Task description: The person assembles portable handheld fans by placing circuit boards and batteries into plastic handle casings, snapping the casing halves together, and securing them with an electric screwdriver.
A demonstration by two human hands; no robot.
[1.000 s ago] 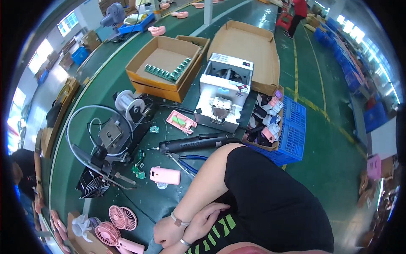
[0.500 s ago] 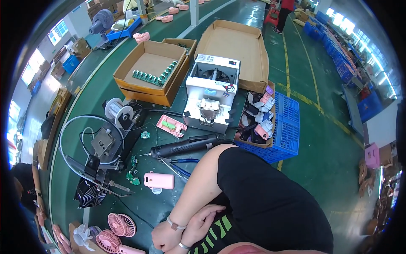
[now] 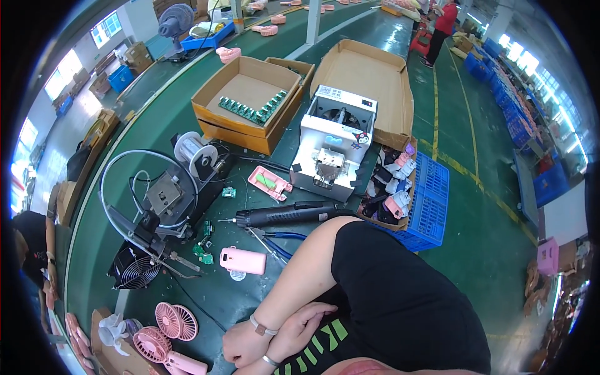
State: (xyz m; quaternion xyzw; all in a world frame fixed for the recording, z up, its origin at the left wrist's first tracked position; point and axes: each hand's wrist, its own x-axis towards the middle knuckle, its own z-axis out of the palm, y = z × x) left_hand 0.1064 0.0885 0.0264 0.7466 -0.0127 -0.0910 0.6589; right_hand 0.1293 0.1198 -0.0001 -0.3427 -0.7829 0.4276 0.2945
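My forearms are crossed at the bottom of the head view. My right hand (image 3: 245, 344) lies over my left forearm, its fingers curled in and partly hidden. My left hand (image 3: 306, 324) rests against my right arm with its fingers stretched out, holding nothing. Beyond my right hand lies a closed pink casing (image 3: 242, 260). Pliers with blue handles (image 3: 280, 248) and a black electric screwdriver (image 3: 284, 215) lie past my right forearm. Small green circuit boards (image 3: 203, 251) are left of the casing. An open pink shell (image 3: 270, 182) lies farther back.
At left stand a soldering stand with a wire spool (image 3: 197, 153) and a small black fan (image 3: 136, 270). Pink fan parts (image 3: 177, 320) lie near left. Behind are a white machine (image 3: 337, 140) and a cardboard box (image 3: 234, 134) with boards; a blue crate (image 3: 432, 200) stands right.
The view has shifted, so the bench things appear slightly farther right and lower in the back. My crossed arms and hands keep the same pose, and the things on the bench stay put.
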